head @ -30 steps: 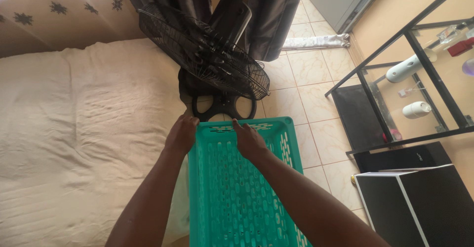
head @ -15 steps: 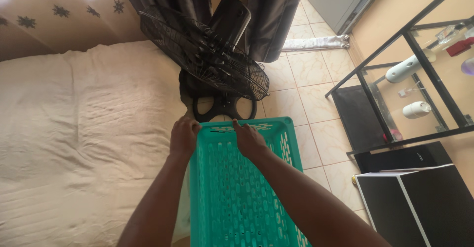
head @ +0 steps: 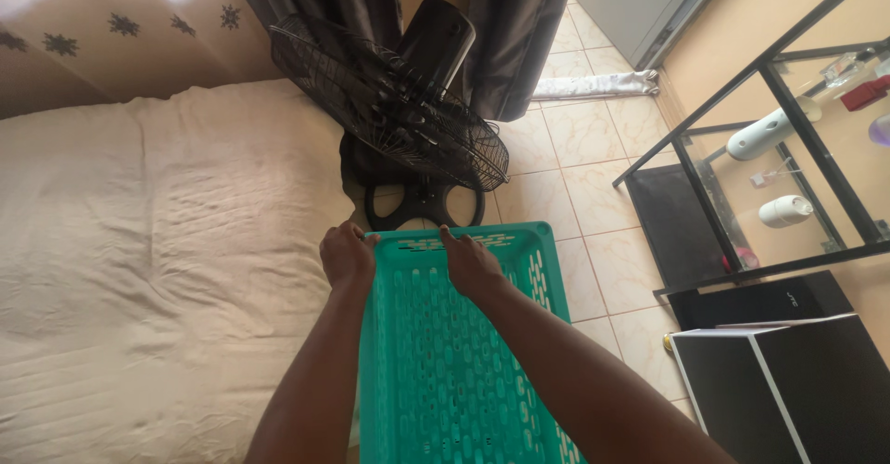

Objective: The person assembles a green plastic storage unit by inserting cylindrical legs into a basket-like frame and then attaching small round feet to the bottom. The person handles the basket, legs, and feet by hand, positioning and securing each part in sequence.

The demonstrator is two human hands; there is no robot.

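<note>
A teal plastic laundry basket (head: 445, 371) with slotted walls stands upright in front of me, beside the bed. My left hand (head: 347, 254) is closed over the far left corner of its rim. My right hand (head: 468, 262) grips the far rim near the middle, fingers curled over the edge. Both forearms reach down along the basket. The basket looks empty inside.
A black floor fan (head: 399, 112) on a round base (head: 425, 206) tilts just beyond the basket. A bed with a cream sheet (head: 158, 269) fills the left. Dark curtains (head: 519, 28) hang behind. A black glass shelf unit (head: 788, 167) with bottles and a black box (head: 788, 390) stand right on tiled floor.
Both hands stay on the basket's far rim. The left hand has slid slightly along the corner; the basket has barely shifted.
</note>
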